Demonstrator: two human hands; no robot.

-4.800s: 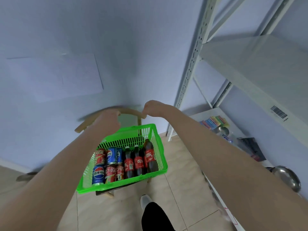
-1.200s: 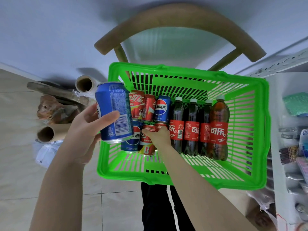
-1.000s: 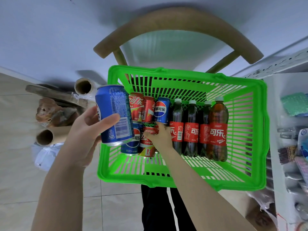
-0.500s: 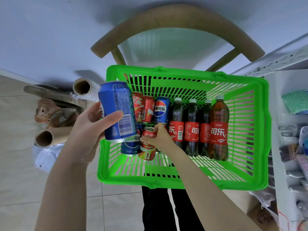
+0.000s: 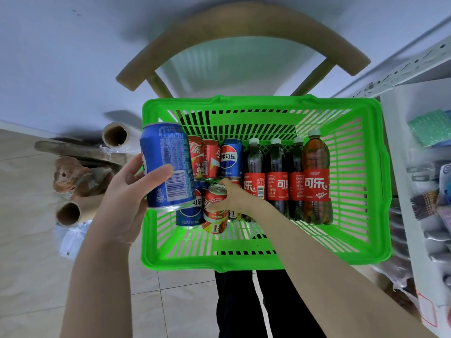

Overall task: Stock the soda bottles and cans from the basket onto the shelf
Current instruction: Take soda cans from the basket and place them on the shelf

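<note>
Soft, even, cool-tinted light all over, no hard glare. The centre is crisp: fine print on the blue soda can [image 5: 168,164] reads clean, with a faint sheen on the top of the red soda can [image 5: 214,219]. Up top, the curved wooden chair back [image 5: 244,25] is smeared with blur, a soft shadow behind it. At the right edge, the white metal shelf [image 5: 399,142] bows and goes soft.

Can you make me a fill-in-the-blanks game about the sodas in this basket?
1. The basket is coloured ____.
2. It holds ____ bottles.
3. The left hand holds a blue can, while the right hand grips a red can inside the ____.
Missing words: green; four; basket.
</note>
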